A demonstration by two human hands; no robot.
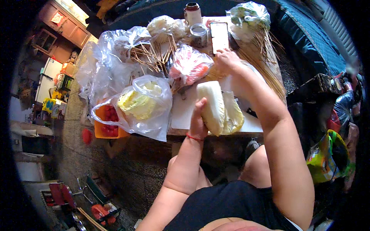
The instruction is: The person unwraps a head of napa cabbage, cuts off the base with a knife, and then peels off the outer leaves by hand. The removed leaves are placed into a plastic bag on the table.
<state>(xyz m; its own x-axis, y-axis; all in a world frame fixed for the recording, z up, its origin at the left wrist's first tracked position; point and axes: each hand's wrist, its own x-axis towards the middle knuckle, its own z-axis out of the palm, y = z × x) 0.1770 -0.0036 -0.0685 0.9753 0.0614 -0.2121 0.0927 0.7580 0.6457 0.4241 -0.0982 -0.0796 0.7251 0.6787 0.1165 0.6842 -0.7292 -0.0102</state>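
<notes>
My left hand (199,118) grips a pale napa cabbage piece (212,106) over the table's front edge, thumb along its side. A looser cabbage leaf (233,118) hangs against its right side. Beneath them lies a white cutting board (182,117). My right hand (228,61) reaches to the lower end of a smartphone (219,37) with a lit screen; its fingertips overlap the phone's bottom edge. No grip around the phone shows. Left of the board, an open plastic bag (157,115) holds yellowish cabbage leaves (138,104).
A knotted bag of pinkish food (189,65) lies mid-table, beside bagged skewers (153,59). Loose bamboo skewers (264,70) run along the right. Behind stand a glass jar (198,36), a flask (193,14) and bagged greens (250,16). An orange container (101,127) sits at the left corner.
</notes>
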